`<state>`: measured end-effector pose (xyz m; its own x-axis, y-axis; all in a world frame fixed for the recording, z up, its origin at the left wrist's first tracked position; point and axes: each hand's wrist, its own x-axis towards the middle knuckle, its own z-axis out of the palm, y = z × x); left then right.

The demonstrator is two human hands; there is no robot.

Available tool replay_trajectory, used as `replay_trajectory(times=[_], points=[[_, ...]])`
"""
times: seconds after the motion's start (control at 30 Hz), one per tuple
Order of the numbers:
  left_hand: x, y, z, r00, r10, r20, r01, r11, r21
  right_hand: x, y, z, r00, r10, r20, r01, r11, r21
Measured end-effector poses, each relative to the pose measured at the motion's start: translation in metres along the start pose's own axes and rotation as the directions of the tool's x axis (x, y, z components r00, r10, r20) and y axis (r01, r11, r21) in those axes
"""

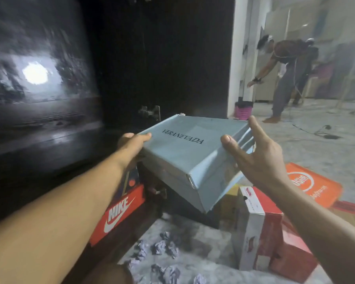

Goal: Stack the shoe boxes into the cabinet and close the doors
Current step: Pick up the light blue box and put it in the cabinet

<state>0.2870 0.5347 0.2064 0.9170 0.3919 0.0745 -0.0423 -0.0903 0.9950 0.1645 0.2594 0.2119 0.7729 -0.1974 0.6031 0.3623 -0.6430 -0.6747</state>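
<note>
Pale marble-patterned floor [316, 144] is seen on the right, and a dark cabinet interior [162, 58] with a glossy black open door [39, 78] fills the space from 9 to 12 o'clock. A pale blue-grey cardboard shoe box with black lettering [193, 152] is held in the air at the centre, tilted, in front of the cabinet opening. The left hand [131, 144] grips its left edge, the thumb lying on the lid. The right hand [260, 158] is set against the right side, the thumb pressed on the lid and the fingers [254, 128] spread along the wall; this side looks dented.

At 7 o'clock a red Nike box [121, 212] lies low by the cabinet. At 5 o'clock a red and white box [258, 228] stands on end, and at 4 o'clock an orange box lid [312, 183] rests. Crumpled grey paper balls [162, 247] are scattered at 6 o'clock. Another person [285, 74] bends at 2 o'clock.

The step in hand seems to be the carrying of this box into the cabinet. Next, it should probably be levelled and pushed onto a shelf; other boxes are not yet stacked.
</note>
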Motion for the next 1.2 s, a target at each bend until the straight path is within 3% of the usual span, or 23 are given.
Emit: replay_trajectory(times=[0.2, 0.53, 0.63, 0.77, 0.87, 0.97, 1.07, 1.2], points=[[0.033, 0.039, -0.048, 0.995, 0.065, -0.08, -0.068, 0.997, -0.034, 0.044, -0.021, 0.054, 0.976, -0.065, 0.207, 0.05, 0.996, 0.079], [0.086, 0.041, -0.114, 0.966, 0.136, -0.221, -0.105, 0.984, 0.144, 0.092, -0.044, 0.178, 0.942, -0.099, 0.32, 0.012, 0.965, 0.263], [0.095, 0.026, -0.115, 0.964, 0.134, -0.227, -0.108, 0.986, 0.125, 0.102, -0.051, 0.214, 0.956, -0.06, 0.288, -0.022, 0.962, 0.274], [0.089, 0.02, -0.105, 0.978, 0.143, -0.153, -0.134, 0.989, 0.069, 0.116, -0.06, 0.25, 0.971, -0.004, 0.237, -0.083, 0.931, 0.356], [0.089, 0.017, -0.106, 0.988, 0.146, -0.046, -0.137, 0.977, 0.166, 0.121, -0.063, 0.275, 0.973, -0.036, 0.229, -0.061, 0.913, 0.403], [0.097, 0.018, -0.115, 0.99, 0.134, -0.051, -0.123, 0.976, 0.181, 0.125, -0.063, 0.293, 0.97, -0.092, 0.226, 0.002, 0.93, 0.367], [0.108, 0.014, -0.119, 0.989, 0.142, 0.031, -0.145, 0.973, 0.179, 0.131, -0.059, 0.308, 0.97, -0.124, 0.209, 0.059, 0.955, 0.291], [0.121, 0.006, -0.121, 0.985, 0.119, 0.124, -0.152, 0.942, 0.299, 0.142, -0.059, 0.324, 0.975, -0.117, 0.19, 0.074, 0.972, 0.223]])
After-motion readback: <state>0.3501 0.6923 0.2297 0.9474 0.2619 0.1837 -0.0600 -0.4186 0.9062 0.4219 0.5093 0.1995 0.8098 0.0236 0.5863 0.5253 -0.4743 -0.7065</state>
